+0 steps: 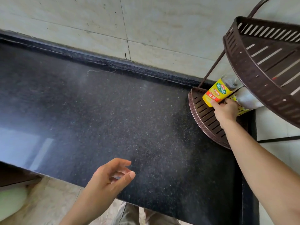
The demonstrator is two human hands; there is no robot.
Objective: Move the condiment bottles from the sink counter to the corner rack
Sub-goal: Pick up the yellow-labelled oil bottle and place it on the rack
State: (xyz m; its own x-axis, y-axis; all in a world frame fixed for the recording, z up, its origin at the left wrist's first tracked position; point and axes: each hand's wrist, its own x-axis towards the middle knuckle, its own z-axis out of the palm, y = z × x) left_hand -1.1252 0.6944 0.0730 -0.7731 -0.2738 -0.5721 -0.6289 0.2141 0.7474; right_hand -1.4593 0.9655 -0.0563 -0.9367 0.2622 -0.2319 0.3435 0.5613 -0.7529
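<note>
Black speckled stone counter (113,114) is seen from the head camera, backed by pale wall tiles (81,18). At its right corner a brown slotted metal corner rack (201,114) is set, its upper tier (259,67) cut off by the frame edge. A yellow-labelled clear condiment bottle (217,91) is held tilted over the lower tier, gripped at its base by the right hand (225,109); its cap is hidden behind the upper tier. A white packet (248,99) beside it is hard to make out. The left hand (107,181) is held loosely open, empty, above the counter's front edge.
</note>
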